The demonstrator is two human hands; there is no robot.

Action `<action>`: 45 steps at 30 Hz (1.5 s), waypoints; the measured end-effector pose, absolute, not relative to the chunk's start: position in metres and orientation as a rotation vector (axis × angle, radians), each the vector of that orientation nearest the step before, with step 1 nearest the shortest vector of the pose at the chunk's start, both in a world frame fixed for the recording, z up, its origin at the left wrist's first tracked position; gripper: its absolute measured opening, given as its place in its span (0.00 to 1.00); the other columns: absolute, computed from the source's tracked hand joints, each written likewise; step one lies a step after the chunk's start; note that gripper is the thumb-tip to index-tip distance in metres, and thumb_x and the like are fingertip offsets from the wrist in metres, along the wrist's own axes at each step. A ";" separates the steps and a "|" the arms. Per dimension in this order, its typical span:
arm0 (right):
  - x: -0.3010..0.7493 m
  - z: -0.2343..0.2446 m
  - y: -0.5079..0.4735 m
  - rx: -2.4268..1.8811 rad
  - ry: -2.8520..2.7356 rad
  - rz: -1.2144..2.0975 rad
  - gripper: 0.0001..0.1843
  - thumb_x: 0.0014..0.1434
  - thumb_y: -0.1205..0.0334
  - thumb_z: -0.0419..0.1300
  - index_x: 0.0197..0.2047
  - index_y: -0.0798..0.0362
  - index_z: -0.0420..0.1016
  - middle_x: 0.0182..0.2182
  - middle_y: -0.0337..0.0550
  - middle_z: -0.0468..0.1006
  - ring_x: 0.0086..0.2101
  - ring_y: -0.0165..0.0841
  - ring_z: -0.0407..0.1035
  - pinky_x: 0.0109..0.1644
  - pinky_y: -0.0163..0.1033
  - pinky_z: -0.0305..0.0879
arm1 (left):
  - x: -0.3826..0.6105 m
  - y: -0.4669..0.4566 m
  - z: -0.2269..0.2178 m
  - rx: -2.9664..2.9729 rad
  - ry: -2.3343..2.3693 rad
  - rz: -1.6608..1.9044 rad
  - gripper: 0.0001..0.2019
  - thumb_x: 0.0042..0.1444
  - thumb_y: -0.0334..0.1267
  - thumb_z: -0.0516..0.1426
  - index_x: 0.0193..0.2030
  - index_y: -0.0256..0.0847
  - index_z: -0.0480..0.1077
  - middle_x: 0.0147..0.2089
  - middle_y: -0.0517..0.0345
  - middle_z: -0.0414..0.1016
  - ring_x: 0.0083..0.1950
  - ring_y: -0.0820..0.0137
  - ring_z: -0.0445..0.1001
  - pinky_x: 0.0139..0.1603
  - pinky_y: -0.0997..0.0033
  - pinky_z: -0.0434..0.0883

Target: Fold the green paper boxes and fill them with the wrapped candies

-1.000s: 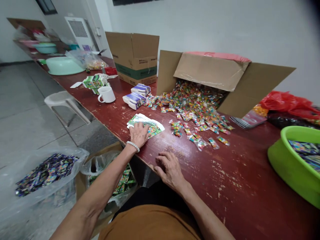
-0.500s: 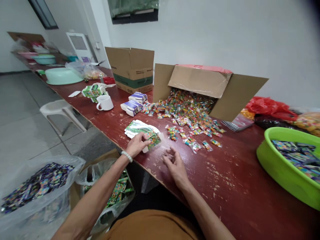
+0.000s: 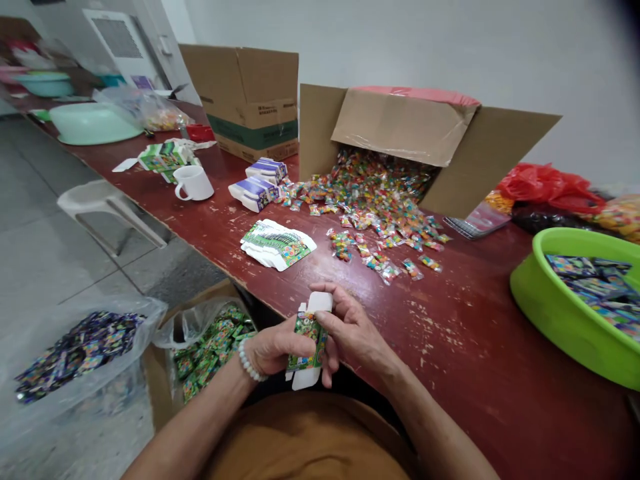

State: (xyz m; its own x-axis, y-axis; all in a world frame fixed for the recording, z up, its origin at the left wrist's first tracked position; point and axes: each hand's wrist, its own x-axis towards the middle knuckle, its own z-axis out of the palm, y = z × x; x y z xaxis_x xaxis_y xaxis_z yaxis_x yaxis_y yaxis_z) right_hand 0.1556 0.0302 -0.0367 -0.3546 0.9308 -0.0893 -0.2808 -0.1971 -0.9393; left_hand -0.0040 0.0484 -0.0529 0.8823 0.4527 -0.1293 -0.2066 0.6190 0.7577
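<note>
Both hands hold one flat green-and-white printed carton (image 3: pixel 309 337) close to my body, at the table's near edge. My left hand (image 3: pixel 273 351), with a white bead bracelet on the wrist, grips its left side. Fingers of my right hand (image 3: pixel 353 331) curl over its right side and top flap. A stack of the same flat cartons (image 3: pixel 277 243) lies on the red table (image 3: pixel 465 360) beyond the hands. Further back, small colourful candy packets (image 3: pixel 385 257) lie scattered.
A tipped cardboard box (image 3: pixel 405 137) spills packets at the back. A green basin (image 3: pixel 565 317) of dark packets sits right. White mug (image 3: pixel 193 182), purple boxes (image 3: pixel 255 193), an upright cardboard box (image 3: pixel 245 100) stand left. Bags of packets (image 3: pixel 75 347) and a bagged box of green cartons (image 3: pixel 210 343) rest on the floor.
My left hand lifted one carton off the stack and drew it toward my body. My right hand left the table and joined it on the carton.
</note>
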 end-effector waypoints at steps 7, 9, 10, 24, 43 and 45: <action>0.167 -0.038 0.026 -0.794 -1.129 1.755 0.32 0.58 0.60 0.63 0.63 0.42 0.57 0.39 0.36 0.72 0.26 0.23 0.68 0.27 0.28 0.66 | -0.005 0.045 -0.048 0.909 0.412 0.396 0.26 0.39 0.51 0.68 0.40 0.31 0.77 0.32 0.45 0.78 0.30 0.62 0.76 0.30 0.70 0.68; 0.167 -0.040 0.027 -0.751 -1.151 1.745 0.33 0.58 0.60 0.64 0.63 0.42 0.56 0.41 0.38 0.72 0.31 0.25 0.69 0.32 0.29 0.67 | -0.005 0.044 -0.043 0.908 0.443 0.404 0.26 0.39 0.51 0.69 0.39 0.32 0.77 0.32 0.45 0.78 0.30 0.61 0.76 0.31 0.70 0.69; 0.167 -0.040 0.027 -0.737 -1.157 1.741 0.34 0.57 0.60 0.65 0.63 0.43 0.56 0.42 0.39 0.72 0.33 0.26 0.70 0.34 0.30 0.68 | -0.005 0.044 -0.041 0.904 0.459 0.407 0.26 0.38 0.52 0.69 0.39 0.32 0.77 0.32 0.45 0.78 0.30 0.61 0.77 0.32 0.69 0.70; 0.165 -0.034 0.024 -0.761 -1.257 1.617 0.35 0.57 0.55 0.64 0.63 0.45 0.54 0.47 0.43 0.72 0.47 0.34 0.69 0.50 0.40 0.68 | -0.002 0.043 -0.032 0.809 0.460 0.440 0.23 0.39 0.49 0.71 0.36 0.33 0.76 0.30 0.50 0.77 0.28 0.64 0.77 0.30 0.70 0.74; 0.171 -0.015 0.028 -1.057 -2.059 0.548 0.12 0.55 0.68 0.59 0.43 0.50 0.69 0.39 0.44 0.73 0.40 0.36 0.68 0.44 0.41 0.68 | -0.016 0.051 -0.047 1.174 0.507 0.410 0.32 0.49 0.66 0.58 0.29 0.30 0.74 0.25 0.47 0.73 0.26 0.68 0.71 0.29 0.72 0.66; 0.169 -0.015 0.028 -1.047 -2.066 0.635 0.09 0.55 0.70 0.58 0.41 0.50 0.69 0.39 0.43 0.73 0.38 0.34 0.70 0.42 0.39 0.69 | -0.019 0.053 -0.045 1.187 0.528 0.428 0.33 0.49 0.66 0.58 0.34 0.30 0.75 0.25 0.49 0.73 0.26 0.68 0.70 0.30 0.72 0.66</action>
